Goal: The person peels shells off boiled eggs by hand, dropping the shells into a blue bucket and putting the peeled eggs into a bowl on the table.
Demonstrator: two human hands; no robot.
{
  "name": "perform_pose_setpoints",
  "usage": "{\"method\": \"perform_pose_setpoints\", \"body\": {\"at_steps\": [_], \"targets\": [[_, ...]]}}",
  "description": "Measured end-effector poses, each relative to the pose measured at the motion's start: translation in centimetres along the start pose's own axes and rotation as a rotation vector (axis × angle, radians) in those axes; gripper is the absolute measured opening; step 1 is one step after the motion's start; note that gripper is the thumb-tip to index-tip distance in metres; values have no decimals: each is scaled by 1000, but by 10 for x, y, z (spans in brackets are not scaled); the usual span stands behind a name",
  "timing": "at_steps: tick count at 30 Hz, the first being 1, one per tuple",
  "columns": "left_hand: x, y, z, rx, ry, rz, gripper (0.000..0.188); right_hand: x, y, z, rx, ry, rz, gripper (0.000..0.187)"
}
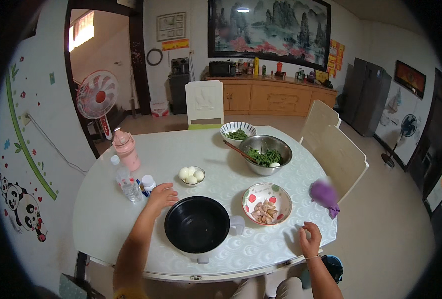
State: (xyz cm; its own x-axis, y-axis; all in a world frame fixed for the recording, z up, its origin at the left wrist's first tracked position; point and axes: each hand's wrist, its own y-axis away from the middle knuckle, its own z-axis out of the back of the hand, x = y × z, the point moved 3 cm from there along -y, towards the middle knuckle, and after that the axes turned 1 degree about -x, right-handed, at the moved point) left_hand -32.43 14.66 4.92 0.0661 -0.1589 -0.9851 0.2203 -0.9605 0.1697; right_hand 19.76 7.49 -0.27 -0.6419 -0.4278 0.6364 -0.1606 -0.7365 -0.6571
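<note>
Now left hand (162, 195) half-curled, empty, touching pot (197, 224) rim upper-left; right hand (309, 240) loosely curled, empty, well right of pot.

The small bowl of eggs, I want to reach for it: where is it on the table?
In the head view, the small bowl of eggs sits left of centre on the table, just beyond the left hand and the black pot.

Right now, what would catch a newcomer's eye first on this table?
The black pot at the near edge, with the left hand resting beside it. Behind it sit a steel bowl of greens and a small bowl of eggs. The right hand rests near the flowered bowl.
</note>
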Motion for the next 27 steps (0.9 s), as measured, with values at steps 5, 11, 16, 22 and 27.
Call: {"method": "perform_pose_setpoints", "body": {"at_steps": [5,11,16,22,27], "targets": [[-26,85,-2,-35,-123,-284,35,51,-4,-3,30,-76,205,22],[-60,149,-28,-62,-773,-676,21,244,-49,-90,627,-437,531,29],[-57,156,-66,206,-1464,-485,24,266,-43,-192,1246,248,606,25],[-54,150,-84,259,-1712,-513,19,254,-28,-211,1339,327,452,24],[-51,140,-82,298,-1659,-398,11,261,-42,-183,1140,205,481,19]]}}
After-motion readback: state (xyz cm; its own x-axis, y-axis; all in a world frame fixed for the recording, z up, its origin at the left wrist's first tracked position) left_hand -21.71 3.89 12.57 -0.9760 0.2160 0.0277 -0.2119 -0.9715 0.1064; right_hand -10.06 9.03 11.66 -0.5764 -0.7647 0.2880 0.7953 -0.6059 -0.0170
